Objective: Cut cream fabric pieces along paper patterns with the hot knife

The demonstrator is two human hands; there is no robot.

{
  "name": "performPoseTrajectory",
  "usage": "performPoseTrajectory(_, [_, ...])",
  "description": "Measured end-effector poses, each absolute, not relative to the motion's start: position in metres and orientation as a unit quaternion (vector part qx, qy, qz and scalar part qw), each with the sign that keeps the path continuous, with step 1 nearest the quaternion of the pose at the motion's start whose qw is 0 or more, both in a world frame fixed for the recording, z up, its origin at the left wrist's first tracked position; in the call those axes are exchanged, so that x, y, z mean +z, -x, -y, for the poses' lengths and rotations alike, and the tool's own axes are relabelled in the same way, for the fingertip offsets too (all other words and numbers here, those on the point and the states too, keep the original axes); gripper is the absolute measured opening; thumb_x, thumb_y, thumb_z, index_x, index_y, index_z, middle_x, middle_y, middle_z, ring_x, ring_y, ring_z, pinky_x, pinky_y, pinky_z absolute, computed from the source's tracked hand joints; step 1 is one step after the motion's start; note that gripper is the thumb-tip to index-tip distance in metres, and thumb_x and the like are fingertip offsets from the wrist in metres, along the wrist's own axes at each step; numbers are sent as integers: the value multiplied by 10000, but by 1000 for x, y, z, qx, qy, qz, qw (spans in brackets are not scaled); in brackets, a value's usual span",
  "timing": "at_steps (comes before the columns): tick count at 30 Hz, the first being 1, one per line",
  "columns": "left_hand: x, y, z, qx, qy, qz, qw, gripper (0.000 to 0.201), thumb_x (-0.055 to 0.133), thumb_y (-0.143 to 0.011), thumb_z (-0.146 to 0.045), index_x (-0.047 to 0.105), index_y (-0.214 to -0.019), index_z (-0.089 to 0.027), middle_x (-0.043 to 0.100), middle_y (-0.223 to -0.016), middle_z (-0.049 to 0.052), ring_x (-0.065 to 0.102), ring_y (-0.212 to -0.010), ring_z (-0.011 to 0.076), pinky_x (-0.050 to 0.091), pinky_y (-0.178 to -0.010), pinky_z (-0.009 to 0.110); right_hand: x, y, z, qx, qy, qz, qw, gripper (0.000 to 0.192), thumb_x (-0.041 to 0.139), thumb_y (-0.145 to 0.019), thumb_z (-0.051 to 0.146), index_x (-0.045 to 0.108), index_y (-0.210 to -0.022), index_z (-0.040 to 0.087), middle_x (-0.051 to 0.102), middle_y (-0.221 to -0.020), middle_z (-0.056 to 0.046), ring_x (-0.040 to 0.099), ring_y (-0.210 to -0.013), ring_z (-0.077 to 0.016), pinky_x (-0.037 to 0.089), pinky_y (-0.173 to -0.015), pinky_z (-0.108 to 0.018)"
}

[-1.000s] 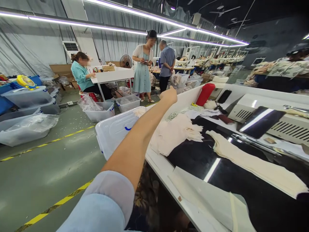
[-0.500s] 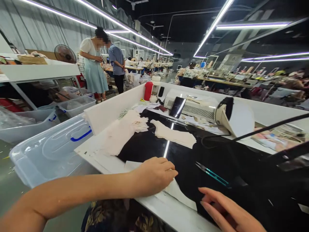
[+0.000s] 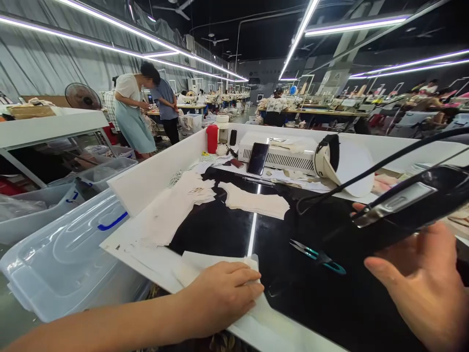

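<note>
My left hand [image 3: 229, 296] is closed at the near table edge, its fingers folded over a pale thin sheet [image 3: 274, 325]. The thumb is hidden. On the right, my right hand [image 3: 421, 278] is around a long black device [image 3: 436, 205] with a silver plate and a cable; its fingers pass behind the device, and the thumb stands apart below. Blue-handled thread snips [image 3: 318, 256] lie between my hands on the glossy black surface [image 3: 234, 230]. Farther back lie a small stack of pale cut pieces [image 3: 256, 199] and a larger pale pile [image 3: 183, 205].
A white box-like machine [image 3: 286, 151] stands at the back, with a phone [image 3: 258, 159] leaning on it. A white cone-shaped shade [image 3: 357, 171] and a red bottle [image 3: 211, 139] are nearby. Left is a lidded plastic bin [image 3: 69, 244]. Two people [image 3: 128, 112] stand beyond.
My right hand has risen from the black surface to the black device, which has swung left and closer. The view has shifted. My left hand stays on the pale sheet.
</note>
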State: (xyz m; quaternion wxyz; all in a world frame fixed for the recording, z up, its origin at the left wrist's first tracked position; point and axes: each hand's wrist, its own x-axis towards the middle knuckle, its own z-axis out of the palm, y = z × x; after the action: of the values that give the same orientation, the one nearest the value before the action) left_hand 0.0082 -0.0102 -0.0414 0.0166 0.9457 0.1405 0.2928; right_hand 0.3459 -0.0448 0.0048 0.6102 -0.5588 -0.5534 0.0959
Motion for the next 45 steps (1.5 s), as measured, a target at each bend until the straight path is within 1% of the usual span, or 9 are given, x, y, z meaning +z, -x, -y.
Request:
performPoseTrajectory(4, [-27, -6, -2, 252, -932, -255, 48, 177, 608, -1186, -284, 726, -1235, -163, 785, -1219, 72, 751, -1101, 212, 638, -1019, 344, 37, -304, 28, 161, 520, 468, 696, 652, 965, -779, 616, 700, -1356, 469, 804, -1226, -49, 804, -1019, -414, 644, -1038, -699])
performPoseTrajectory(8, [-22, -17, -17, 151, -920, -359, 37, 278, 838, -1051, -427, 727, -1089, -175, 734, -1095, 58, 708, -989, 263, 622, -871, 416, 41, -288, 16, 169, 474, 437, 745, 583, 1023, -728, 481, 728, -1221, 378, 779, -955, -4, 726, -711, -281, 646, -736, -508])
performPoseTrajectory(18, [-17, -27, -14, 132, -897, -376, 189, 208, 819, -1017, -169, 634, -928, -204, 691, -921, -22, 640, -874, 189, 492, -797, 301, 36, -264, 11, 217, 405, 461, 759, 491, 990, -848, 429, 744, -1271, 388, 749, -961, 13, 688, -705, -230, 641, -635, -396])
performPoseTrajectory(21, [-14, -31, -22, 141, -882, -371, 252, 181, 835, -989, -138, 671, -962, -210, 705, -901, -38, 657, -854, 178, 506, -797, 280, 34, -256, 11, 222, 367, 475, 768, 493, 1001, -844, 423, 727, -1249, 356, 738, -937, 14, 687, -687, -216, 639, -591, -364])
performPoseTrajectory(24, [-16, -37, -32, 157, -882, -343, 282, 211, 842, -974, -103, 710, -1093, -217, 771, -1036, -27, 717, -961, 187, 559, -885, 290, 30, -250, 10, 231, 359, 487, 762, 502, 998, -858, 422, 701, -1251, 328, 724, -920, 27, 691, -665, -195, 639, -583, -351])
performPoseTrajectory(28, [-20, -38, -33, 218, -902, -300, 224, 310, 805, -988, -55, 698, -1232, -212, 782, -1260, 21, 725, -1196, 220, 584, -1068, 348, 26, -243, 6, 237, 340, 480, 773, 478, 954, -914, 410, 673, -1293, 333, 717, -918, 41, 696, -674, -179, 637, -611, -339])
performPoseTrajectory(35, [-32, -30, -3, 274, -942, -190, 40, 87, 682, -1123, -194, 717, -1199, -170, 800, -1181, 46, 745, -1044, 221, 636, -918, 360, 22, -228, -17, 240, 306, 473, 791, 460, 927, -934, 440, 635, -1269, 321, 709, -904, 50, 677, -630, -162, 626, -563, -321])
performPoseTrajectory(41, [-42, -29, 4, 278, -943, -181, 16, 154, 718, -1110, -214, 712, -1246, -141, 799, -1219, 40, 746, -1056, 217, 651, -908, 348, 14, -221, -27, 263, 306, 485, 776, 398, 883, -959, 421, 617, -1233, 309, 702, -905, 52, 672, -630, -148, 612, -565, -305])
performPoseTrajectory(45, [-41, -29, 4, 270, -947, -175, 11, 121, 617, -1160, -193, 716, -1202, -137, 803, -1176, 50, 756, -1021, 198, 659, -896, 338, 16, -219, -20, 279, 298, 477, 778, 459, 903, -943, 464, 619, -1268, 307, 687, -906, 43, 677, -644, -159, 594, -545, -296])
